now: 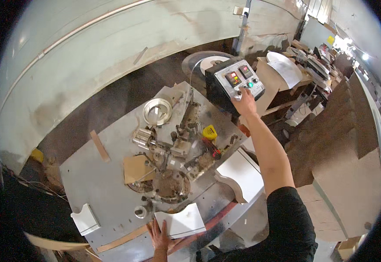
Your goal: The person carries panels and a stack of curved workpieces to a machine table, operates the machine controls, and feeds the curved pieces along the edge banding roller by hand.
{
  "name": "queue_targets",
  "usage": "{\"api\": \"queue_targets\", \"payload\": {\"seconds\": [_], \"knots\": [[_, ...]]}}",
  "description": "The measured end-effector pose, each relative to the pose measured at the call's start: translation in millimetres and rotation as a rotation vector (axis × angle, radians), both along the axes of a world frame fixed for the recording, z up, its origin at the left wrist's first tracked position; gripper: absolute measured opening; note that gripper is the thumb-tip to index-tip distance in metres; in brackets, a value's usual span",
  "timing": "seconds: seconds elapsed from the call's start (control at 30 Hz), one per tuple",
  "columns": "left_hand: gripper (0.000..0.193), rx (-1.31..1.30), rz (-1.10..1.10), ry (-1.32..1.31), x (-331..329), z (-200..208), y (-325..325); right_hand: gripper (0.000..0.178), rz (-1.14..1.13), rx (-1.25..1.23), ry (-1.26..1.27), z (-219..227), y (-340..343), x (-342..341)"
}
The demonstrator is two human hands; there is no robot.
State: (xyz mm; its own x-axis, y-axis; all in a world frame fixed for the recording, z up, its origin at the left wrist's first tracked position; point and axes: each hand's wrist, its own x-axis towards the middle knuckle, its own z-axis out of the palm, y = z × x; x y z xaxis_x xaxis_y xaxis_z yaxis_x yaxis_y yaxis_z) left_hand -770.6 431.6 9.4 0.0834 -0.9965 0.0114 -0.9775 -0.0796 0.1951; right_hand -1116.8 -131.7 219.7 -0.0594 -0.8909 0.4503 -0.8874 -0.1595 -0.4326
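in the head view, the left hand (159,237) is down at the worktop's (116,183) near edge, fingers slightly spread, laid against the left end of a white panel (182,222)! the panel lies along that near edge, its curved side facing the machine (171,168); whether the fingers also grip it, i cannot tell.

and up goes the right arm, stretched out past the worktop's right edge, where the right hand (245,106) is on a black control box (238,81)! fingers held close together, tips at the lower controls by a green-lit button (250,85); whether they pinch a knob, i cannot tell. two displays glow red above.

mid-worktop, the machine sits dusty, a brown square board (137,169) against its left side. toward the far corner, a silvery ring (157,112) lies flat; near the right edge, a yellow tape measure (209,132). a second curved panel (242,171) takes the near right corner, a smaller white piece (85,219) straddles the left edge, and a wooden strip (99,146) lies by the far edge!
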Motion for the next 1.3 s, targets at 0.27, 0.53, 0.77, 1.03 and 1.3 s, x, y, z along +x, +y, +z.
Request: {"api": "queue_targets", "payload": {"seconds": [0.27, 0.53, 0.77, 1.03, 1.3], "knots": [[0.094, 0.027, 0.006, 0.189, -6, 47, -26, 0.089, -0.070, 0.278, 0.162, 11, -28, 9], [0.126, -0.085, -0.013, 0.212, -7, 35, -20, 0.086, -0.007, 0.297, 0.232, 18, -30, 3], [0.134, -0.148, 0.005, 0.059, 2, 5, -12, 0.086, 0.014, 0.346, 0.176, 30, -20, 10], [0.135, -0.145, -0.058, 0.124, 4, 8, -20, 0.088, -0.016, 0.329, 0.172, 20, -34, 6], [0.133, -0.047, 0.000, 0.125, 17, -39, 11, 0.098, -0.019, 0.361, 0.202, 19, -34, 7]]}}
